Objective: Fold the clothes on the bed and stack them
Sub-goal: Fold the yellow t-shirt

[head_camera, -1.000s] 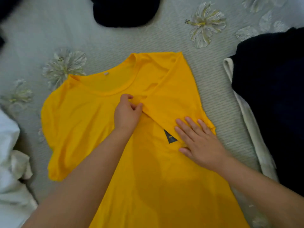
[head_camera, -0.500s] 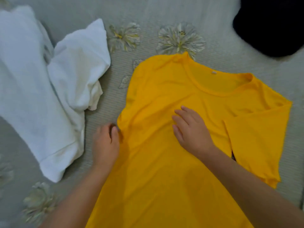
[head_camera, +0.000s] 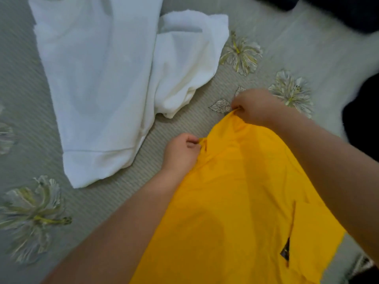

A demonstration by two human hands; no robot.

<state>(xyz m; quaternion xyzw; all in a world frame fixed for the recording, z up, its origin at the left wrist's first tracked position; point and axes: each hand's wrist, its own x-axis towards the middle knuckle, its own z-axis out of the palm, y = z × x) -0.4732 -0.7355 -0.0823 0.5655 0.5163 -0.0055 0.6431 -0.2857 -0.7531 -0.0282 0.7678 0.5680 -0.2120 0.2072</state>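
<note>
Nearest the camera, two bare forearms reach in from the bottom edge, one from about 7 o'clock and the other from about 4 o'clock, both crossing a yellow shirt (head_camera: 242, 201) that fills the lower middle and lower right of the view. The shirt lies on a pale grey-green bedspread (head_camera: 297, 48) printed with large pale flowers, and along its right side a fold is already laid over, leaving a dark slit where a small dark triangular mark (head_camera: 285, 251) peeks out at about 5 o'clock. A little farther out, near the centre, the left hand (head_camera: 180, 152) is closed with fingers curled, pinching the shirt's left edge where the cloth bunches against its knuckles. Beyond it, toward 1 o'clock from the centre, the right hand (head_camera: 254, 105) is also closed, gripping the topmost corner of the yellow cloth and drawing it up into a point. The fabric between the two hands is slightly raised and creased. Farther off, at 10 to 11 o'clock, a white garment (head_camera: 98, 78) lies spread and rumpled on the bedspread, unfolded, clear of the yellow shirt and of both hands. At the far edge, from 1 to 3 o'clock, dark clothing (head_camera: 361, 119) shows blurred; its shape cannot be made out.
</note>
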